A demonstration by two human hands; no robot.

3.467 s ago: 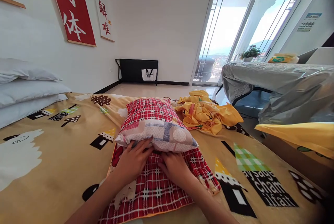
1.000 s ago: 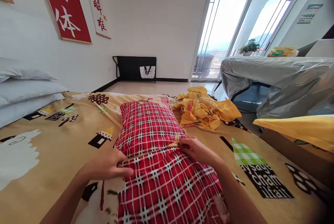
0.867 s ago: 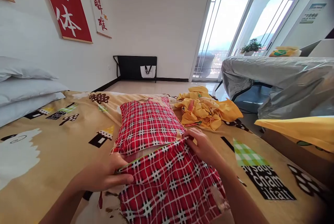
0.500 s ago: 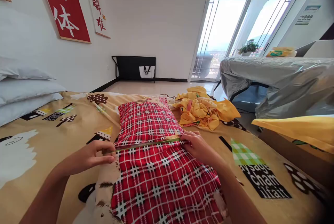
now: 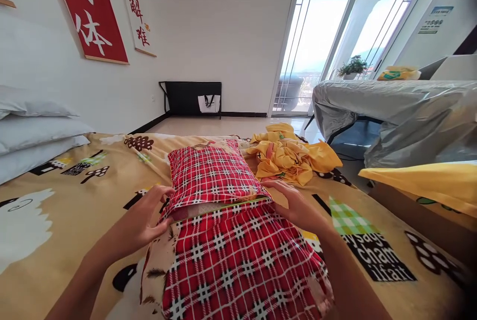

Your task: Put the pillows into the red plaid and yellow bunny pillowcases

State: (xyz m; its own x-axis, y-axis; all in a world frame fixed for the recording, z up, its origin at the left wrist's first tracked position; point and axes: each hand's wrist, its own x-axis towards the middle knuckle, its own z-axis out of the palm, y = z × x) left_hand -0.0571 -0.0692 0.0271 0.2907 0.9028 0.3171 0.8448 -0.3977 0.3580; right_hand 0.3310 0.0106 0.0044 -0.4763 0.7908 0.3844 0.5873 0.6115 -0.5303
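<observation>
A red plaid pillowcase [image 5: 231, 255] lies on the bed in front of me. A slit edged with a thin green strip [image 5: 227, 205] runs across it, gaping most at its left end, where a pale strip shows inside. Beyond the slit the plaid part [image 5: 212, 166] is plump. My left hand [image 5: 143, 223] grips the cloth at the slit's left end, thumb below and fingers above. At the right end my right hand [image 5: 298, 208] has its fingers over the cloth and its thumb along the near edge. A furry animal print shows on the pillowcase's left border.
Crumpled yellow cloth [image 5: 286, 156] lies beyond on the right of the patterned bedsheet [image 5: 89, 220]. White pillows [image 5: 37, 131] are stacked at the left. At the right stand a plastic-covered table [image 5: 395, 96] and a box with yellow cloth [image 5: 425, 183] over it.
The slit has opened wider at its left end. My left hand has shifted slightly right and its fingers have spread around the edge. My right hand has moved a little right; the near cloth has lifted.
</observation>
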